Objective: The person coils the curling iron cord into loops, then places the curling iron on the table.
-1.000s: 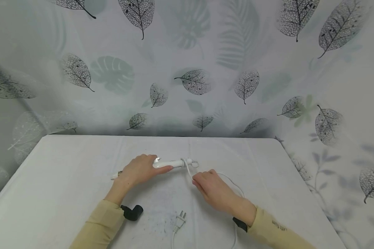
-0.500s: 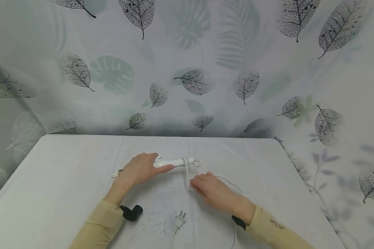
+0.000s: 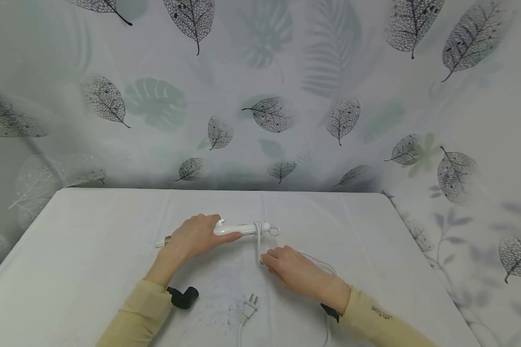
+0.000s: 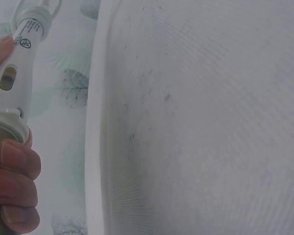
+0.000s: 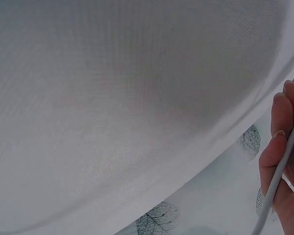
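My left hand grips a white curling iron that lies crosswise over the table's middle. Its pale tip sticks out on the left, past my wrist. In the left wrist view, fingers curl round the tan-grey barrel, and the white handle shows a small window and printed marks. Turns of white cord wrap the handle's right end, beside a loop. My right hand pinches this cord below the handle; in the right wrist view the cord runs across the palm.
A two-pin plug on its cord lies on the white-covered table, between the forearms. More cord trails behind and under the right wrist. A leaf-patterned curtain stands behind the table's far edge. A black wrist mount juts from the left sleeve.
My right hand has moved left and a little nearer, drawing the cord down from the handle's end. The left hand and the curling iron have hardly moved.
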`<state>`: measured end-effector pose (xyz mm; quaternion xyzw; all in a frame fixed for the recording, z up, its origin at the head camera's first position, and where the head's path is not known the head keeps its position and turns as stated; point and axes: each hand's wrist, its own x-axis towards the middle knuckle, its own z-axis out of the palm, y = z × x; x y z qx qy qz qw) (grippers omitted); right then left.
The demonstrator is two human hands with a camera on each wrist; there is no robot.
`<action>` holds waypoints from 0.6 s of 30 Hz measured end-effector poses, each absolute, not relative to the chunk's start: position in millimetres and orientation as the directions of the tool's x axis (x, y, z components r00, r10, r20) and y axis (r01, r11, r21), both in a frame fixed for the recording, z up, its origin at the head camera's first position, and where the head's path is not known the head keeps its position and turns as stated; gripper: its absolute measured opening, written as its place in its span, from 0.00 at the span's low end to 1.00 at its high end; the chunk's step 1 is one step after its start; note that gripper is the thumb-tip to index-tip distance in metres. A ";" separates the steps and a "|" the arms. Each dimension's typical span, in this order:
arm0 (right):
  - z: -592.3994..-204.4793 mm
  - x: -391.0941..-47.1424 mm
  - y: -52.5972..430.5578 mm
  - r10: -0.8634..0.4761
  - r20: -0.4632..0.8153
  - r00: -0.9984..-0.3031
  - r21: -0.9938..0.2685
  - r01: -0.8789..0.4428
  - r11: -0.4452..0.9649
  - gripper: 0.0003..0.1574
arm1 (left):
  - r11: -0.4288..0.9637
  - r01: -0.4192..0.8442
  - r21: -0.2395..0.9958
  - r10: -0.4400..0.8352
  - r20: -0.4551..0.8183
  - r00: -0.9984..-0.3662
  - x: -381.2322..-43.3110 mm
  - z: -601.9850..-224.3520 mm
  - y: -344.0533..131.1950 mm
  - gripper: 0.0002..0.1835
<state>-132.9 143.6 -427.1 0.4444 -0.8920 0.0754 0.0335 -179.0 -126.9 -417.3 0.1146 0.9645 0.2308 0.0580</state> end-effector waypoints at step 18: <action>-440.0 -150.8 141.9 -0.751 0.102 -0.652 -0.343 -0.732 0.589 0.10 | 0.837 0.220 0.500 0.288 -0.062 -0.956 -177.3 -412.0 -125.4 0.37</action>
